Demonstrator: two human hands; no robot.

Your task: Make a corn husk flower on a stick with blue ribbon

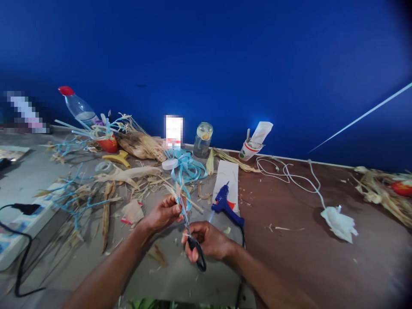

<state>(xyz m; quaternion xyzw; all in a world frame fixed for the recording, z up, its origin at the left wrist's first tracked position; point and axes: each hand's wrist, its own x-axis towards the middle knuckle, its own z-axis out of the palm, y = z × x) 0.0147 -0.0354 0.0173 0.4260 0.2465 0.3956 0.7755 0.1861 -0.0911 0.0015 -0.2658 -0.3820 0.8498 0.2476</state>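
Apparently trims light-blue ribbon (186, 159), heaped toward the counter's (296, 266) back edge; pinches it in left hand (165, 213), grasps scissors (186, 222) in right hand (211, 240); likely calls next for taut ribbon, steady blades.

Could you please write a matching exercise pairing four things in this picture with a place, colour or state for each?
1. Scissors
2. Glue gun
3. Bottle
4. Ribbon

A. Topped with a red cap
B. Light blue, in tangled loops
C. Lying partly on a white card
D. Held in the right hand

Pairs: 1-D, 2-C, 3-A, 4-B
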